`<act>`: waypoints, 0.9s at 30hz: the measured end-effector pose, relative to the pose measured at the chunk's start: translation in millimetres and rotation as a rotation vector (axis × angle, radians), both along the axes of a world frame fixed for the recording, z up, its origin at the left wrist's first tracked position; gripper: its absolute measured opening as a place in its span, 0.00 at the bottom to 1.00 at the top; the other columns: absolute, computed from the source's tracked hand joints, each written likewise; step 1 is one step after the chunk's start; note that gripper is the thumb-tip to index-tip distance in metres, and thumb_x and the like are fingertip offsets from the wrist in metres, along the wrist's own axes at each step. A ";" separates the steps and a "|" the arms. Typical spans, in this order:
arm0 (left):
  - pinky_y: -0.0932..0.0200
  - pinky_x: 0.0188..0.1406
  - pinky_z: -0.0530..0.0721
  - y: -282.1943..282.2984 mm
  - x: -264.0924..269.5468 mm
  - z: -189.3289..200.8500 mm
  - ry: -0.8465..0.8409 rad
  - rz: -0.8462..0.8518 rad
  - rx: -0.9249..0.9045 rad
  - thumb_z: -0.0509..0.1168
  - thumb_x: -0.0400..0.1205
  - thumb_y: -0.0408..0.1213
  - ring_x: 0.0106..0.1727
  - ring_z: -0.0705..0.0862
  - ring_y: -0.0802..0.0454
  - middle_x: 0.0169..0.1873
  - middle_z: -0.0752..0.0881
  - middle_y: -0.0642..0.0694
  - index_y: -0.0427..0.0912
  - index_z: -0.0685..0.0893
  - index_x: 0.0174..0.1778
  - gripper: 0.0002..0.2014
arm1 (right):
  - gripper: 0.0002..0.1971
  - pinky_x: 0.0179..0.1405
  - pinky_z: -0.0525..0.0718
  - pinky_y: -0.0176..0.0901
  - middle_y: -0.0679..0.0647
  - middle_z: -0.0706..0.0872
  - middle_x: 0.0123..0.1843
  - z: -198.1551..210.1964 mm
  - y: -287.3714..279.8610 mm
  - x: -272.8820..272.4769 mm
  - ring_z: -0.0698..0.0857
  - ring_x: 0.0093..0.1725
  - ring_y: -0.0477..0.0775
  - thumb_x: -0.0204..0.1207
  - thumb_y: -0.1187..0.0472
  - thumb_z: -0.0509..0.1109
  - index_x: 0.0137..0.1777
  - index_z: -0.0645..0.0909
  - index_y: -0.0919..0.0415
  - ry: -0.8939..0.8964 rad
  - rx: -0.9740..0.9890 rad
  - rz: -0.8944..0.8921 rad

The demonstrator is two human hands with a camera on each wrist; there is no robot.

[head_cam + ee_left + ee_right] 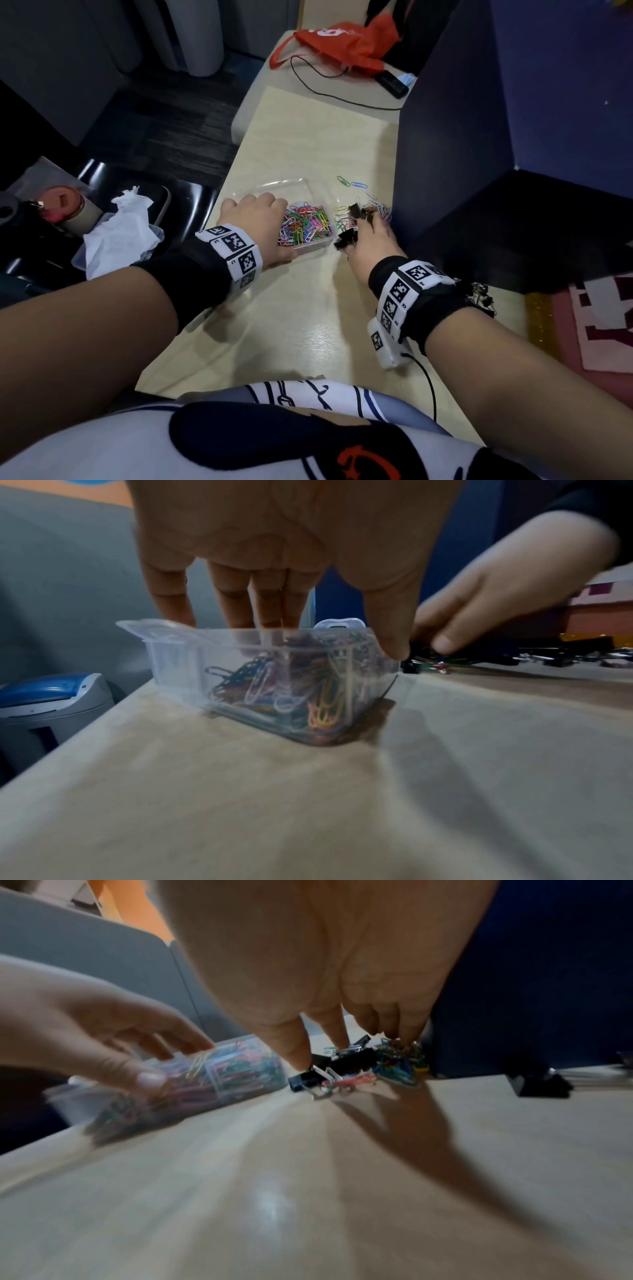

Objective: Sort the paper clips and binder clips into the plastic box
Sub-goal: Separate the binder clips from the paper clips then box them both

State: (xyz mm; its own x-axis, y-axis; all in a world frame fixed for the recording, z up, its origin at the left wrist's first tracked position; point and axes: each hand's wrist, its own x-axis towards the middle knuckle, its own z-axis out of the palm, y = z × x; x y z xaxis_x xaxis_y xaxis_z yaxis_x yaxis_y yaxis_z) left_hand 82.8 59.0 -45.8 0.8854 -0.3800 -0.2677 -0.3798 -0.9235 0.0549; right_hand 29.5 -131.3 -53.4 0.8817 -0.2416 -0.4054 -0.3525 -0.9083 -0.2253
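Steadying the plastic box (317, 246) on the desk (308, 325), the left hand (255, 219) grips it with thumb curled against the near wall and fingers reaching over the rim into the coloured paper clips (305, 224) that already fill its near compartment. The box looks light, thin-walled and slick, so it would likely skid unless held by its rim as now. Just right of the box, the right hand (371, 240) rests fingertips-down on a mixed heap; its fingers are bent onto the black binder clips (346, 238) and tangled loose clips (380, 209), though whether any piece is actually pinched I cannot tell. Binder clips are stiff and springy, best taken by the body or wire handles; the paper clips are light, slippery and prone to interlock, so they should come up in clumps. Beyond the box, two stray clips (352, 183) lie apart. Left of the box the desk edge is close; right of the heap a dark blue partition (455, 137) hems in movement. The open room lies nearer than the box.
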 end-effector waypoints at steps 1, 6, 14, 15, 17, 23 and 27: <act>0.42 0.63 0.73 -0.5 2.9 0.5 0.000 0.012 -0.001 0.67 0.67 0.69 0.64 0.77 0.44 0.64 0.78 0.48 0.49 0.70 0.71 0.41 | 0.28 0.78 0.62 0.57 0.55 0.44 0.87 -1.5 0.5 -3.3 0.51 0.84 0.60 0.82 0.60 0.58 0.81 0.58 0.55 0.030 -0.018 0.021; 0.40 0.64 0.72 -3.5 15.4 3.7 0.000 0.060 -0.014 0.68 0.68 0.69 0.65 0.76 0.42 0.63 0.77 0.47 0.48 0.71 0.70 0.40 | 0.28 0.77 0.62 0.58 0.55 0.48 0.85 -6.2 12.4 -29.7 0.56 0.81 0.63 0.81 0.63 0.57 0.81 0.58 0.54 -0.002 -0.028 0.166; 0.39 0.73 0.63 -30.9 -16.6 8.6 -0.157 -0.148 -0.121 0.67 0.74 0.59 0.76 0.66 0.39 0.77 0.65 0.43 0.48 0.68 0.75 0.36 | 0.25 0.81 0.57 0.52 0.57 0.53 0.85 -2.7 3.3 -8.4 0.56 0.83 0.61 0.83 0.62 0.56 0.80 0.63 0.59 -0.116 0.097 0.013; 0.41 0.72 0.65 -36.7 -23.7 7.0 -0.147 -0.243 -0.132 0.65 0.76 0.56 0.75 0.66 0.40 0.76 0.66 0.43 0.47 0.70 0.74 0.31 | 0.25 0.82 0.57 0.51 0.57 0.53 0.86 -2.4 0.5 0.4 0.56 0.83 0.61 0.83 0.64 0.55 0.81 0.62 0.60 -0.115 0.111 -0.016; 0.43 0.70 0.71 -45.3 -35.0 0.5 -0.079 -0.387 -0.134 0.62 0.79 0.50 0.73 0.69 0.41 0.73 0.69 0.43 0.45 0.73 0.70 0.25 | 0.26 0.82 0.57 0.49 0.58 0.51 0.86 0.3 -3.3 17.9 0.56 0.83 0.62 0.82 0.65 0.57 0.80 0.62 0.62 -0.098 0.116 -0.047; 0.44 0.73 0.69 -45.6 -50.7 -19.9 0.105 -0.561 0.001 0.57 0.83 0.43 0.83 0.54 0.47 0.83 0.51 0.47 0.49 0.56 0.82 0.30 | 0.27 0.83 0.50 0.51 0.66 0.49 0.84 -0.2 -4.7 40.9 0.48 0.84 0.65 0.81 0.65 0.55 0.80 0.58 0.70 0.087 -0.033 -0.067; 0.42 0.71 0.70 -37.7 -49.4 -24.5 0.114 -0.520 0.042 0.58 0.82 0.45 0.84 0.52 0.49 0.84 0.47 0.51 0.50 0.53 0.83 0.33 | 0.32 0.83 0.52 0.53 0.69 0.49 0.83 -4.4 -2.4 30.0 0.50 0.84 0.66 0.81 0.64 0.57 0.82 0.50 0.73 0.146 -0.076 -0.026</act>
